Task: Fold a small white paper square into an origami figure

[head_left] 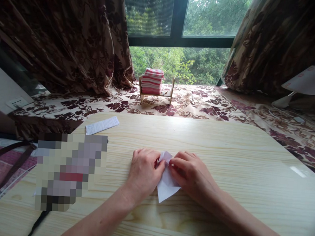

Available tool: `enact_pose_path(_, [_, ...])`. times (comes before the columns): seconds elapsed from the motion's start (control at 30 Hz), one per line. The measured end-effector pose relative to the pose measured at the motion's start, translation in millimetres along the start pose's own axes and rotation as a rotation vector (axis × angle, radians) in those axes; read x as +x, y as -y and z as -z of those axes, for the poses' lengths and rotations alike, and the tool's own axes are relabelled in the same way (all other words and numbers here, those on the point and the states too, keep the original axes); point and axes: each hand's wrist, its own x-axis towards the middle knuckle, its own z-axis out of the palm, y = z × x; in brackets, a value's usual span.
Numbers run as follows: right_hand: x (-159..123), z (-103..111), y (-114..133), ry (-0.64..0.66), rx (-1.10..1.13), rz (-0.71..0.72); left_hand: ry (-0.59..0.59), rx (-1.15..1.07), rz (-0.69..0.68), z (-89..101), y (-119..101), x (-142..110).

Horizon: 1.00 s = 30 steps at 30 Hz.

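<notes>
Between my two hands is a white sheet of paper [167,183], folded to a narrow shape with a pointed lower end. My left hand [145,170] pinches its upper left edge between thumb and curled fingers. From the other side, my right hand [190,170] grips the paper's upper right with thumb and forefinger. The top of the paper bends up between the fingertips, and part of it is hidden by them. Both hands rest low over the pale wooden table [224,146].
A folded printed paper strip [102,125] lies at the table's back left. A blurred-out object [71,173] with a black cable sits left of my left hand. Beyond the table, a small wooden rack [156,94] holds folded red-and-white cloths [152,81]. A white lamp [306,80] stands far right.
</notes>
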Motion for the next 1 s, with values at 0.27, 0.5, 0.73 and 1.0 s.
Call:
enact_pose_path(0.27, [-2, 0, -1, -0.021, -0.119, 0.059, 0.073, -0.060, 0.034, 14.7, 4, -8])
enact_pose_path(0.5, [0, -2, -5, -0.071, -0.064, 0.059, 0.035, -0.051, -0.010, 12.4, 6, -11])
enact_pose_path(0.73, [-1, -2, -5, -0.024, 0.033, 0.057, 0.017, -0.063, -0.022, 10.2, 6, -11])
enact_pose_path(1.0, [-1, -1, -4, -0.004, 0.046, 0.074, 0.016, -0.059, -0.074, 11.6, 6, -10])
